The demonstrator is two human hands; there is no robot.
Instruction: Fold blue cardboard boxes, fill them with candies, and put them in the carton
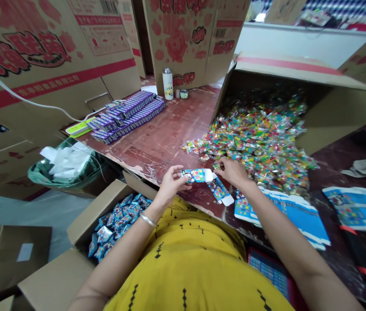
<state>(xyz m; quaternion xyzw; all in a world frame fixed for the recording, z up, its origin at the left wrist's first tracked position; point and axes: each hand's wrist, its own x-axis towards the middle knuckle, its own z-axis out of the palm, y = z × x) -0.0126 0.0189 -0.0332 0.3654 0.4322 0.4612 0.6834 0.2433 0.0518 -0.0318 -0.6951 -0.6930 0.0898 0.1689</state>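
My left hand [173,182] is closed around a small blue printed candy box [197,175], whose white flap end points right. Beside it, a second small box [219,190] lies tilted on the table with a white flap open. My right hand [234,172] is at the near edge of a heap of clear-wrapped colourful candies [260,142]. Its fingertips pinch at a wrapped candy [216,166], partly hidden by the fingers. Under my right forearm lie flattened blue cartons [286,211].
A carton [328,103] on its side spills the candies onto the red-brown table [176,129]. Stacked purple boxes [127,114] and a white flask [167,84] stand farther back. Below left are a carton of blue packets [118,220] and a green-lined bin [62,172]. More flat cartons [358,207] lie right.
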